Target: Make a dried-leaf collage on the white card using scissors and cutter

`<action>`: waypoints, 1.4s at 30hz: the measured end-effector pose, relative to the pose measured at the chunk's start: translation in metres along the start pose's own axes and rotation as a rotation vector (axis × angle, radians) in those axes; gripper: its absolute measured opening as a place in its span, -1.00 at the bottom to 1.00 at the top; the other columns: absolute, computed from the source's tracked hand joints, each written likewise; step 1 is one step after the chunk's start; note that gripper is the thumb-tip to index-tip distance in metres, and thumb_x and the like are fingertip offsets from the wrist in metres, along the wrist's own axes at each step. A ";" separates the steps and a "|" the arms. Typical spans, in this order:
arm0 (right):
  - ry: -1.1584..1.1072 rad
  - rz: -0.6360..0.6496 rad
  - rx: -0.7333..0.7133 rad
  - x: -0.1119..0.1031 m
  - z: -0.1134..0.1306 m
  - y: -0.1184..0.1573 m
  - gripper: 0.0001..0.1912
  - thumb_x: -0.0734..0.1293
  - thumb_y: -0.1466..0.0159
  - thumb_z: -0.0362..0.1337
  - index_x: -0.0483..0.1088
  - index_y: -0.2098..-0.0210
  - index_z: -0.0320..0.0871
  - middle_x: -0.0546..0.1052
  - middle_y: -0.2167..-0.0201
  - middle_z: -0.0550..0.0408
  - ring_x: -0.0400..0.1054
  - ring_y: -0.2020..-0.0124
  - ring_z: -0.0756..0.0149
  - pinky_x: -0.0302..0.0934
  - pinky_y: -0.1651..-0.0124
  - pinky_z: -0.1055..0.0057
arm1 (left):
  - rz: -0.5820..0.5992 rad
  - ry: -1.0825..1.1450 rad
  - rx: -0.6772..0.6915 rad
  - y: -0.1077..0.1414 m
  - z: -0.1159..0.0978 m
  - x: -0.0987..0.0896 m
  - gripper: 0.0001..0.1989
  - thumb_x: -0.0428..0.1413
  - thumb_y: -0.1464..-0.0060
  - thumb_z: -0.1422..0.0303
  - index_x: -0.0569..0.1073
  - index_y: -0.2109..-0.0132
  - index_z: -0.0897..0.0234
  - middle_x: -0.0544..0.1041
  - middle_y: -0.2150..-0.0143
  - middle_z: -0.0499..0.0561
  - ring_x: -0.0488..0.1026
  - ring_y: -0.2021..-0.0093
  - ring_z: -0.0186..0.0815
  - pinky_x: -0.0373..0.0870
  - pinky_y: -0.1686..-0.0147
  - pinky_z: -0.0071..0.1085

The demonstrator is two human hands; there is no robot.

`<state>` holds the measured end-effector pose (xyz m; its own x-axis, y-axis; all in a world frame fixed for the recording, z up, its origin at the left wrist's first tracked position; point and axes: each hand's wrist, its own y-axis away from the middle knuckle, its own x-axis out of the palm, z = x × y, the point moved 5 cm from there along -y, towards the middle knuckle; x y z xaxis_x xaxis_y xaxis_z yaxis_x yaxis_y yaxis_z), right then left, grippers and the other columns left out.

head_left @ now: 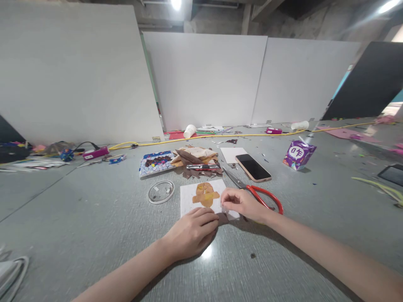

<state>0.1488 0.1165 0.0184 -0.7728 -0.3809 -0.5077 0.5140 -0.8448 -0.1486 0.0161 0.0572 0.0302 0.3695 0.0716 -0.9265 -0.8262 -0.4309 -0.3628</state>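
White card (pixel 186 201) bearing brownish cut-outs (pixel 206 195) lies flat on the table (pixel 126 251). Left hand (pixel 195 230) curls over its near edge; right hand (pixel 241 203) pinches narrow at its right side; can't tell from here what, if anything, either holds. Red-handled scissors (pixel 242 184) just beside; phone (pixel 253 167) beyond.

Matt white paper (pixel 187 198); glossy plastic scissor handles (pixel 266 191)

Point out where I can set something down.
Bare table lies left of the white ring; a second, nearly bare patch lies right of the scissors, below the purple carton. Crowded: behind the white sheet, with brown scraps, marker and phone.
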 end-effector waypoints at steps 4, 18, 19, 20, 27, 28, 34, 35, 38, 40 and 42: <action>0.093 0.142 -0.101 0.001 0.005 0.001 -0.91 0.27 -0.06 -0.41 0.41 0.47 -0.17 0.36 0.29 0.10 0.28 0.36 0.43 0.17 0.28 0.48 | -0.009 0.000 0.014 0.000 -0.001 0.000 -0.73 -0.14 -0.13 0.50 0.32 0.04 0.31 0.46 0.15 0.08 0.33 0.06 -0.28 0.34 0.11 -0.32; 0.306 0.211 -0.237 0.006 0.018 0.005 -0.80 0.20 -0.14 -0.43 0.45 0.48 -0.17 0.37 0.27 0.08 0.28 0.29 0.40 0.16 0.20 0.44 | 0.017 -0.050 0.019 0.002 -0.001 0.003 -0.72 -0.14 -0.14 0.50 0.33 0.04 0.38 0.43 0.09 0.12 0.32 0.05 -0.23 0.35 0.10 -0.30; 0.306 0.209 -0.236 0.006 0.018 0.005 -0.80 0.20 -0.13 -0.44 0.44 0.48 -0.17 0.38 0.28 0.08 0.28 0.29 0.39 0.16 0.20 0.44 | 0.019 -0.050 0.018 0.002 -0.001 0.003 -0.72 -0.14 -0.14 0.50 0.33 0.03 0.38 0.43 0.09 0.11 0.31 0.05 -0.23 0.35 0.10 -0.30; 0.304 0.207 -0.235 0.007 0.018 0.005 -0.79 0.19 -0.13 -0.46 0.44 0.48 -0.17 0.38 0.28 0.08 0.29 0.29 0.39 0.16 0.21 0.44 | 0.020 -0.050 0.020 0.001 -0.001 0.003 -0.72 -0.14 -0.14 0.50 0.33 0.03 0.37 0.44 0.09 0.11 0.32 0.05 -0.23 0.35 0.10 -0.30; 0.289 0.171 -0.224 0.008 0.014 0.005 -0.78 0.17 -0.12 -0.48 0.41 0.51 -0.19 0.40 0.33 0.08 0.29 0.34 0.38 0.16 0.28 0.47 | 0.036 -0.019 -0.007 0.000 -0.002 0.001 -0.71 -0.15 -0.13 0.52 0.32 0.03 0.33 0.44 0.10 0.09 0.32 0.06 -0.24 0.33 0.09 -0.30; 0.288 0.166 -0.224 0.008 0.013 0.005 -0.78 0.17 -0.12 -0.49 0.41 0.51 -0.19 0.40 0.34 0.09 0.29 0.35 0.39 0.15 0.29 0.48 | 0.029 -0.004 -0.001 0.000 -0.002 0.001 -0.71 -0.15 -0.13 0.51 0.32 0.02 0.32 0.44 0.11 0.09 0.32 0.06 -0.24 0.34 0.10 -0.30; 0.277 0.160 -0.207 0.007 0.013 0.005 -0.79 0.18 -0.15 -0.46 0.40 0.52 -0.20 0.39 0.32 0.10 0.28 0.34 0.43 0.16 0.26 0.49 | 0.028 0.048 -0.015 0.000 0.002 0.001 -0.70 -0.14 -0.13 0.50 0.32 0.02 0.30 0.43 0.13 0.08 0.31 0.07 -0.24 0.34 0.12 -0.28; 0.272 0.168 -0.207 0.007 0.014 0.005 -0.79 0.18 -0.17 -0.45 0.40 0.52 -0.20 0.38 0.31 0.10 0.28 0.32 0.43 0.16 0.24 0.49 | 0.029 0.048 -0.017 0.000 0.002 0.001 -0.71 -0.15 -0.13 0.50 0.33 0.03 0.30 0.43 0.13 0.09 0.31 0.07 -0.24 0.34 0.12 -0.28; 0.273 0.192 -0.223 0.008 0.017 0.006 -0.80 0.18 -0.18 -0.43 0.42 0.48 -0.20 0.37 0.28 0.09 0.28 0.29 0.43 0.16 0.20 0.47 | 0.018 0.033 -0.012 0.001 0.002 0.002 -0.71 -0.15 -0.13 0.50 0.34 0.04 0.32 0.43 0.12 0.10 0.31 0.07 -0.24 0.34 0.12 -0.27; 0.285 0.198 -0.234 0.009 0.018 0.006 -0.80 0.18 -0.17 -0.44 0.42 0.47 -0.18 0.36 0.28 0.09 0.28 0.28 0.42 0.16 0.19 0.47 | 0.012 0.024 -0.005 0.002 0.002 0.002 -0.72 -0.15 -0.13 0.50 0.34 0.05 0.33 0.43 0.13 0.11 0.31 0.07 -0.24 0.34 0.13 -0.28; 0.294 0.196 -0.247 0.009 0.018 0.007 -0.80 0.18 -0.17 -0.45 0.42 0.45 -0.18 0.36 0.27 0.09 0.28 0.28 0.42 0.16 0.19 0.46 | 0.012 0.015 -0.003 0.002 0.002 0.003 -0.73 -0.15 -0.13 0.50 0.35 0.07 0.34 0.43 0.14 0.11 0.31 0.08 -0.24 0.34 0.13 -0.29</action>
<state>0.1382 0.1003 0.0282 -0.5311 -0.3714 -0.7616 0.7416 -0.6385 -0.2058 0.0146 0.0579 0.0267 0.3657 0.0527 -0.9292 -0.8295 -0.4343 -0.3511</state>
